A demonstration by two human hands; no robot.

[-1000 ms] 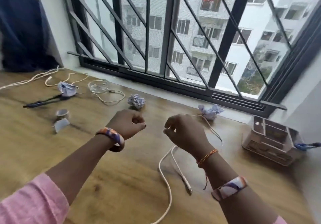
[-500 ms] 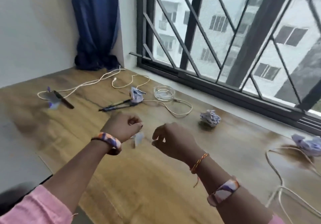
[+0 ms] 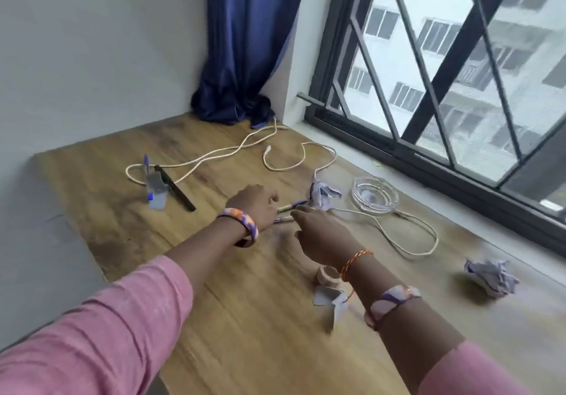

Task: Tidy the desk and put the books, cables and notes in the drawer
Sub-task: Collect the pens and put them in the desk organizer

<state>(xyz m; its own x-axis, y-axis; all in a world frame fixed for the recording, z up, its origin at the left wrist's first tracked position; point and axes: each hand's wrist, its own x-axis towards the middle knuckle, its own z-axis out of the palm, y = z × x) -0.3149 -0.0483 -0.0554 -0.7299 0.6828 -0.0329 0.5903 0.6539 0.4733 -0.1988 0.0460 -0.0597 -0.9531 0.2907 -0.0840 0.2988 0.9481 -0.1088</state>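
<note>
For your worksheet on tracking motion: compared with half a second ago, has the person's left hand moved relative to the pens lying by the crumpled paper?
Yes. The left hand has moved toward the window, and now reaches the pens beside the crumpled paper.

A room in a flat, high up. Beyond both hands, a barred window looks onto an apartment block. A blue curtain hangs ahead of the left hand, over a wooden desk against plain walls.
</note>
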